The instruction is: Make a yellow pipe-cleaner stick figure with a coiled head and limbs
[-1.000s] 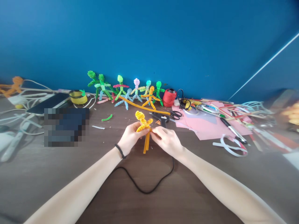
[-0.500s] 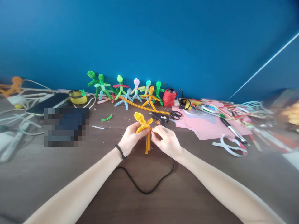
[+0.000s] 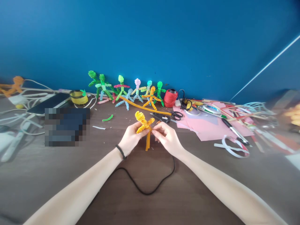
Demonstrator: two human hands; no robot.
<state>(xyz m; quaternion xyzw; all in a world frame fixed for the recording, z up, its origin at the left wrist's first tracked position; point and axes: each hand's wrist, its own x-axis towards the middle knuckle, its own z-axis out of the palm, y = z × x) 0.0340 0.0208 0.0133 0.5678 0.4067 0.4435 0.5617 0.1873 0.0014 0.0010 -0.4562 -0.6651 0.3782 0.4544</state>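
Observation:
Between my hands, above the table, is a yellow-orange pipe cleaner figure [image 3: 141,118] with a coiled head and coiled arms. Straight pipe cleaner ends [image 3: 148,142] hang down from its body. My left hand [image 3: 131,137], a black band on its wrist, grips the figure at its left arm and body between thumb and fingers. From the other side, my right hand [image 3: 167,137] pinches at the right of the figure's waist. Its fingertips partly hide what strand they hold.
Several finished pipe cleaner figures [image 3: 120,86] stand along the blue wall. Behind my hands lie a glue gun [image 3: 161,117], scissors [image 3: 177,116] and long orange pipe cleaners [image 3: 138,105]. Pink paper [image 3: 211,132] and a pen lie right; phone and cables left. A black cord [image 3: 147,193] loops in front.
My right hand's fingers have shifted slightly at the figure's waist. The hanging pipe cleaner ends have swung a little and sit slightly higher. My left hand keeps its grip.

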